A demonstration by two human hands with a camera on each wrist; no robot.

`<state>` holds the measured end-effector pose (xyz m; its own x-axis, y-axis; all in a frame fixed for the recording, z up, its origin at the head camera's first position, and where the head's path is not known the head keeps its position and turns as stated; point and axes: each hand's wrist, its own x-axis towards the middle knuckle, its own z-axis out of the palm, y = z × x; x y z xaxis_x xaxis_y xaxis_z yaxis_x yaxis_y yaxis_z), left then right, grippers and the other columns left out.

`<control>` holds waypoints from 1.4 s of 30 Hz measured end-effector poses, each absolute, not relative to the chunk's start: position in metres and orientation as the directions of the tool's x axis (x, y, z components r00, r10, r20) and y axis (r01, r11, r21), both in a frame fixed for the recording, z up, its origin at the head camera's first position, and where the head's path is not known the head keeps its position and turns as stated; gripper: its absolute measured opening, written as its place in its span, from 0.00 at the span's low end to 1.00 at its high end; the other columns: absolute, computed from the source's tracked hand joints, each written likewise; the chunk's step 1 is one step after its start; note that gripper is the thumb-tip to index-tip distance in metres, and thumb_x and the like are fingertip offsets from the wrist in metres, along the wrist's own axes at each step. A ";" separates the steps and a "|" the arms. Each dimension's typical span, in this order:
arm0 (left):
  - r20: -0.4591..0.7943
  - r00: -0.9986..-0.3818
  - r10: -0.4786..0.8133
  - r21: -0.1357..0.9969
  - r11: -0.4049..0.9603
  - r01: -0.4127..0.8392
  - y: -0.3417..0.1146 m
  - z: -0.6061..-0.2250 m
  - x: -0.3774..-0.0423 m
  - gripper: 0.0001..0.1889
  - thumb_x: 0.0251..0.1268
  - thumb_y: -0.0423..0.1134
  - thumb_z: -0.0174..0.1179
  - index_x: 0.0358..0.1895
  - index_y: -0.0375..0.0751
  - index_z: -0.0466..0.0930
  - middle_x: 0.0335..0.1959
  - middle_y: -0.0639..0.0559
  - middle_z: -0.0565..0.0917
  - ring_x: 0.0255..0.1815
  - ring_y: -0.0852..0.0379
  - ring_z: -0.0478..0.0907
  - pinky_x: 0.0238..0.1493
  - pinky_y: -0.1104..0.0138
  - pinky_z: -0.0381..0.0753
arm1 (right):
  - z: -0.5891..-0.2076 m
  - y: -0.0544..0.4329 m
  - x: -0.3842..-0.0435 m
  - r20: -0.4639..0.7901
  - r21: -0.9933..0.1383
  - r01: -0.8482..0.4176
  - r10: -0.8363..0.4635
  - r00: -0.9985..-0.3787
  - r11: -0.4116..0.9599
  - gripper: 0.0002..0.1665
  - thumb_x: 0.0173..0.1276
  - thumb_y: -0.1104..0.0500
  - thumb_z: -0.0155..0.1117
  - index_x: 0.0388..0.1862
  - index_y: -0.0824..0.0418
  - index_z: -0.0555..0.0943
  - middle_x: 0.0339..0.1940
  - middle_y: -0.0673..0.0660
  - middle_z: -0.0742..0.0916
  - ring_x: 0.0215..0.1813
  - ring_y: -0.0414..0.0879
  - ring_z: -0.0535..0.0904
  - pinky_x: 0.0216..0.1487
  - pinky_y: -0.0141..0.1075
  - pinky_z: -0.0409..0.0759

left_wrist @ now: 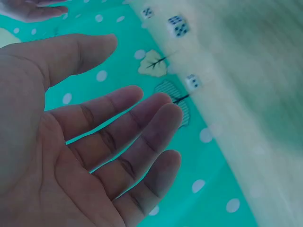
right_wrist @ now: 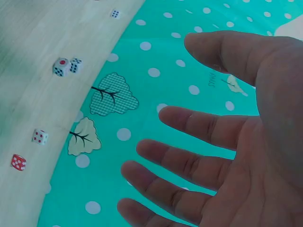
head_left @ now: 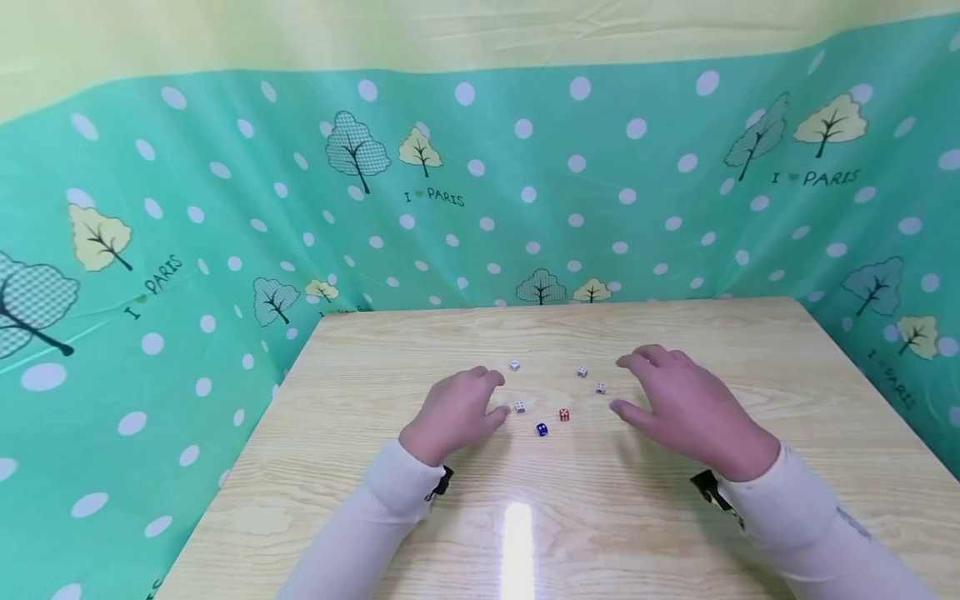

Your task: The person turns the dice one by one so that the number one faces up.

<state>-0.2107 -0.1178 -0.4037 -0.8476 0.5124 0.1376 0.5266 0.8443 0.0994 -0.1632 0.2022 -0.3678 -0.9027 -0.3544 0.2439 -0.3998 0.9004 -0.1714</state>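
Note:
Several small dice lie scattered on the table between my two hands. Nearest my left hand (head_left: pixel 459 414) are a white die (head_left: pixel 520 407) and, farther back, another white die (head_left: pixel 514 365). A blue die (head_left: pixel 542 430) and a red die (head_left: pixel 564 414) sit toward the front of the group. To the left of my right hand (head_left: pixel 686 408) lie a pair of white dice, one die (head_left: pixel 601 388) slightly in front of the other die (head_left: pixel 582 372). Both palms are bare in the wrist views, fingers spread and loosely bent, holding nothing and apart from the dice.
The light wooden table (head_left: pixel 360 358) is bordered at the back and sides by a green dotted curtain (head_left: pixel 525 183) with tree prints. A bright light reflection shows on the tabletop near the front. Dark straps (head_left: pixel 442 482) show at the wrists under the white sleeves.

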 end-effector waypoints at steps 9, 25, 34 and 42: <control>0.067 -0.846 0.528 0.073 0.844 0.532 -0.115 -0.419 -0.217 0.16 0.65 0.42 0.67 0.53 0.43 0.87 0.45 0.49 0.89 0.42 0.53 0.87 0.36 0.61 0.86 | -0.380 0.199 -0.170 0.221 -0.171 -0.417 -0.377 -0.899 0.893 0.28 0.67 0.45 0.71 0.57 0.63 0.84 0.55 0.61 0.87 0.51 0.57 0.85 0.50 0.53 0.85; 0.010 -0.852 0.524 0.050 0.850 0.524 -0.101 -0.424 -0.226 0.08 0.60 0.40 0.69 0.41 0.44 0.87 0.34 0.54 0.83 0.27 0.59 0.74 0.25 0.65 0.76 | -0.397 0.187 -0.172 0.150 -0.227 -0.436 -0.412 -0.899 0.871 0.17 0.68 0.48 0.70 0.49 0.56 0.88 0.48 0.53 0.90 0.50 0.51 0.86 0.45 0.48 0.86; 0.005 -0.865 0.503 0.041 0.864 0.502 -0.093 -0.423 -0.230 0.09 0.62 0.43 0.71 0.42 0.44 0.88 0.33 0.55 0.83 0.27 0.60 0.74 0.25 0.65 0.77 | -0.404 0.180 -0.176 0.162 -0.220 -0.469 -0.442 -0.882 0.855 0.14 0.67 0.50 0.70 0.44 0.57 0.88 0.41 0.51 0.90 0.38 0.40 0.83 0.39 0.41 0.84; 0.062 -0.860 0.507 0.067 0.857 0.510 -0.086 -0.428 -0.234 0.09 0.62 0.42 0.70 0.27 0.49 0.81 0.25 0.58 0.77 0.23 0.60 0.69 0.21 0.65 0.71 | -0.410 0.177 -0.178 0.149 -0.239 -0.473 -0.449 -0.881 0.848 0.12 0.66 0.51 0.72 0.43 0.57 0.88 0.39 0.50 0.89 0.34 0.37 0.80 0.36 0.37 0.82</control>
<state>-0.2340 -0.0864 -0.4275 -0.8598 0.5069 0.0617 0.5103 0.8574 0.0672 -0.1777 0.1771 -0.4098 -0.8808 -0.4494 0.1492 -0.4731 0.8480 -0.2390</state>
